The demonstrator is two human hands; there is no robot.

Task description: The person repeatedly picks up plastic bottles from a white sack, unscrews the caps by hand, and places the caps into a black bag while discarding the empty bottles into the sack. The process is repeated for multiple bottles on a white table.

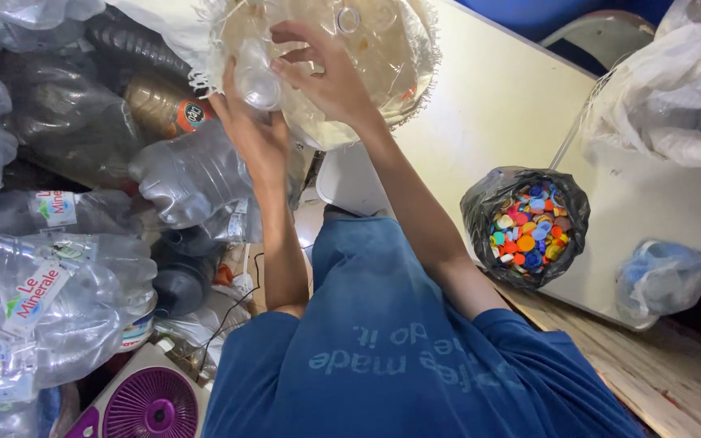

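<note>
- Along the left edge of the frame lay the heap of crushed clear bottles (58, 276), squashed and lying every way, with a dark bottle (180, 280) among them; many in that heap appeared to be without caps, though not all necks showed.
- At the lower left sat a purple fan grille (152, 405) on a white base.
- In the upper middle of the frame your left hand (253, 138) was wrapped around a small clear bottle (257, 81), grasping its body from below. The bottle's long axis ran roughly up and down the frame, tilted a little; I could not tell for certain which end was the neck.
- Just right of it your right hand (330, 77) had its fingers curled over the top of that same bottle, touching it; whether they pinched a cap I could not tell.
- Behind both hands hung a large clear sack (391, 57) with a frayed rim, bottles inside it.
- Right of centre, on the pale board (496, 105), stood a black bag of coloured caps (529, 227), well filled, so a good share of caps was judged already off.
- At the far right lay a small tied bluish bag (663, 276) and, above it, a white plastic sack (675, 97).
</note>
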